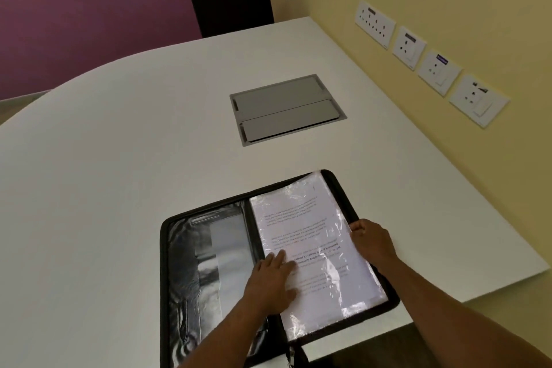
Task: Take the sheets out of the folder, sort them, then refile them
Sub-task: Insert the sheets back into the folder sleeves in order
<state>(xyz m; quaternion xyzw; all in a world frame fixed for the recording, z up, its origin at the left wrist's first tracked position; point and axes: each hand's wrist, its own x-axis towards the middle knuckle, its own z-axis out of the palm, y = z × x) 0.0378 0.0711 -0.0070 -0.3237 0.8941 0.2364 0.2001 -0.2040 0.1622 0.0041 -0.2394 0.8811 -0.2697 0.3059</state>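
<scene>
While the zip folder [209,263] lies open at the near counter [119,158] edge, the left hand [270,281] presses flat, fingers straight, on the plastic-sleeved sheets [313,233] in its right half. The right hand [372,240] pinches the sleeve's outer edge. Slick plastic could slip from that grip, or several sleeves could lift together.

black zip folder [179,263] laid open on white table [119,158] | plastic-sleeved printed sheets [310,236] seen in its right half | sheets pressed flat by left hand [270,284] | sleeve's right edge gripped by right hand [373,240]
</scene>
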